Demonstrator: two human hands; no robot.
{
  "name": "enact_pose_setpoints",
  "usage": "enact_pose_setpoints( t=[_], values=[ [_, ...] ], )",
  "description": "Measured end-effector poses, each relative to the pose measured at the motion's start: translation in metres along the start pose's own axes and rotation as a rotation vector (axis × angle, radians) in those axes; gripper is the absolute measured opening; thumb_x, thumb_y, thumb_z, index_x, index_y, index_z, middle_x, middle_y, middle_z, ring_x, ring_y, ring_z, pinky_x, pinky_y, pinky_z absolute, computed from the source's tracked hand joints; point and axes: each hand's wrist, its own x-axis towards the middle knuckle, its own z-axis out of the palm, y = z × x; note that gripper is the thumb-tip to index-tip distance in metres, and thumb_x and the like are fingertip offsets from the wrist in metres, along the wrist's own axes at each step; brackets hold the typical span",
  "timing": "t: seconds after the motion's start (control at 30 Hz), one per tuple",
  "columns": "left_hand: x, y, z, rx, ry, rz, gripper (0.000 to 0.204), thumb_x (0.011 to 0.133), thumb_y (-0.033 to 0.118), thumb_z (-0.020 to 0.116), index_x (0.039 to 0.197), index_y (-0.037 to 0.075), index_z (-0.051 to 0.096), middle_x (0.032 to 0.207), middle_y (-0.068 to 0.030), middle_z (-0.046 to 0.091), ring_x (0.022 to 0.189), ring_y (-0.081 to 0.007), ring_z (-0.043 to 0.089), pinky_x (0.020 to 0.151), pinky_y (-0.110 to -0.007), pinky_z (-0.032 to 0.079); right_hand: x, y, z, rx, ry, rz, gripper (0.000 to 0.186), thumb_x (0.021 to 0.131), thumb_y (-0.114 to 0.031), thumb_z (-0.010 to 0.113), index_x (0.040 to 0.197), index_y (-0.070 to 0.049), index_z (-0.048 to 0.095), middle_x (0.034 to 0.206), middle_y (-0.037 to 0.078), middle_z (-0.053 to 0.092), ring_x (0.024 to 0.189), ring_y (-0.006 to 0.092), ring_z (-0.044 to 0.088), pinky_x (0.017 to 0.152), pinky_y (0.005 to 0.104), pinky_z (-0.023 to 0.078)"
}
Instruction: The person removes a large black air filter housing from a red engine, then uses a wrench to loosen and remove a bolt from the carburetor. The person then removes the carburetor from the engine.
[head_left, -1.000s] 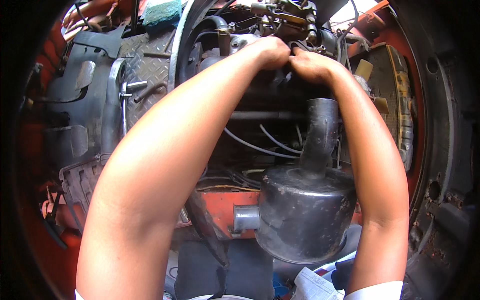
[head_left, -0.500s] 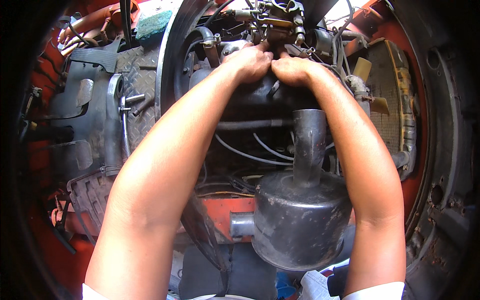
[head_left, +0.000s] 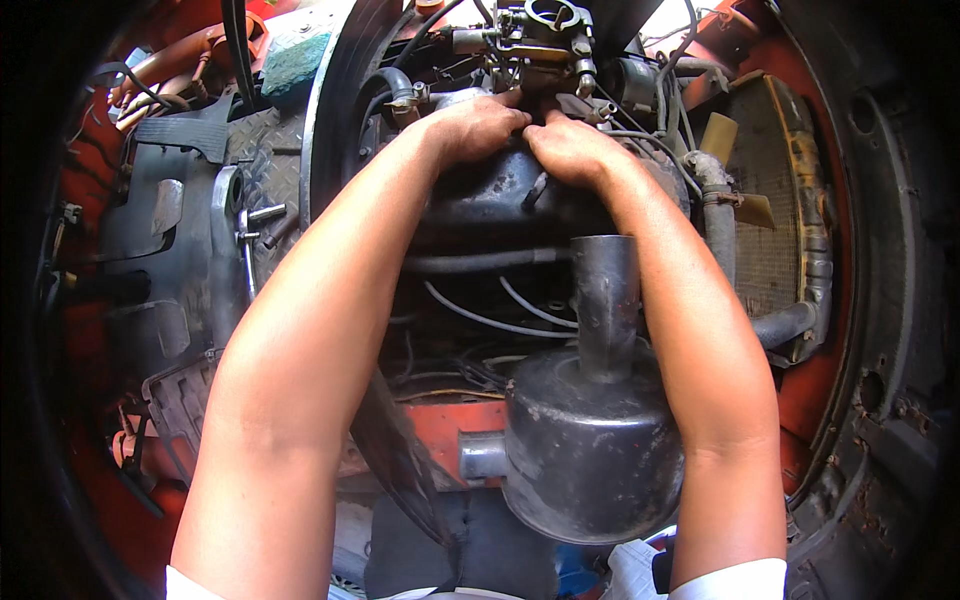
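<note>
Both hands sit lower in the frame than a sec ago, w/ more of the carburetor (head_left: 540, 40) now showing above them at top centre; looks like the head tipped up a bit rather than the arms dropping. The hands have stayed together the whole time, knuckles near touching, on the top edge of the dark engine block (head_left: 500, 205).

Left hand (head_left: 478, 128): fingers curled over and pressed in at the base of the carburetor, tips hidden behind the metal, so can't tell if they're pinching a part or just bearing on it. Right hand (head_left: 572, 152): same story, fingers bent down and tucked into the gap, grip not visible.

My read: no real progress between frames. They're still working at the same spot, prob. feeling for a small fastener or fitting under the carb.

Around it: black round air-cleaner canister (head_left: 592, 455) w/ its upright pipe at lower centre between the forearms, radiator (head_left: 775, 230) at right, yellow fan blade (head_left: 718, 135) beside it, orange frame (head_left: 445, 430) beneath.
</note>
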Motion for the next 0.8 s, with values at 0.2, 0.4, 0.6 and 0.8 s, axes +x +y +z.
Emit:
enact_pose_setpoints(
  t=[0.2,0.4,0.6,0.8],
  values=[
    [0.001,0.001,0.008,0.042,0.008,0.006,0.046,0.107,0.013,0.045,0.150,0.010,0.057,0.165,-0.0210,0.039,0.152,-0.0377,0.040,0.128,-0.044,0.029,0.005,0.004,-0.003,-0.079,-0.057,-0.074,0.048,0.100,-0.024,0.042,0.131,-0.001,0.070,0.141,0.024,0.064,0.132,0.0363,0.062,0.113,0.0470,0.047],
    [-0.002,0.010,0.000,0.060,0.014,-0.064,0.045,0.107,0.010,0.049,0.151,0.013,0.058,0.167,-0.0170,0.038,0.152,-0.0352,0.040,0.128,-0.044,0.029,-0.006,0.005,-0.001,0.007,0.012,-0.106,0.071,0.100,-0.047,0.048,0.148,0.006,0.050,0.146,0.031,0.057,0.138,0.0412,0.055,0.116,0.0463,0.042],
    [-0.001,0.000,0.004,0.063,0.023,-0.012,0.048,0.105,0.001,0.052,0.149,0.018,0.060,0.166,-0.0155,0.040,0.151,-0.0358,0.042,0.127,-0.046,0.033,-0.010,0.001,-0.003,-0.163,0.075,-0.215,0.043,0.108,-0.019,0.039,0.137,-0.008,0.070,0.143,0.023,0.063,0.130,0.0358,0.064,0.114,0.0472,0.049],
    [0.010,-0.018,0.024,0.231,0.178,0.189,0.045,0.096,0.012,0.052,0.138,0.011,0.067,0.151,-0.0283,0.052,0.125,-0.0430,0.064,0.112,-0.046,0.050,0.001,0.004,-0.006,-0.122,-0.078,-0.162,0.056,0.103,-0.037,0.042,0.143,-0.002,0.060,0.149,0.028,0.056,0.138,0.0382,0.054,0.117,0.0457,0.042]
  ],
)
